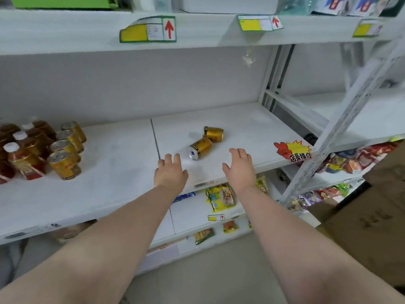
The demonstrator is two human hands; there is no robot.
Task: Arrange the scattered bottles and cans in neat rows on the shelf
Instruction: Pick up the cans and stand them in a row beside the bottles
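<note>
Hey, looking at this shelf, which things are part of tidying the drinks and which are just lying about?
Part of the job: two gold metal cans lying on their sides, upright gold cans in a row, brown white-capped plastic bottles, white shelf board.
Just lying about: yellow snack packets below, brown cardboard box, red-and-yellow starburst sticker.

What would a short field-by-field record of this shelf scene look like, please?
shelf: white, holds all the drinks
fallen cans: two gold ones on their sides mid-shelf, near can and far can, close together
standing cans: four upright gold cans in a row at left
bottles: white-capped bottles at far left, beside that row
left hand: open, holds nothing, left of the near can
right hand: open, holds nothing, right of the near can
left to do: fallen cans not yet in a row
</note>
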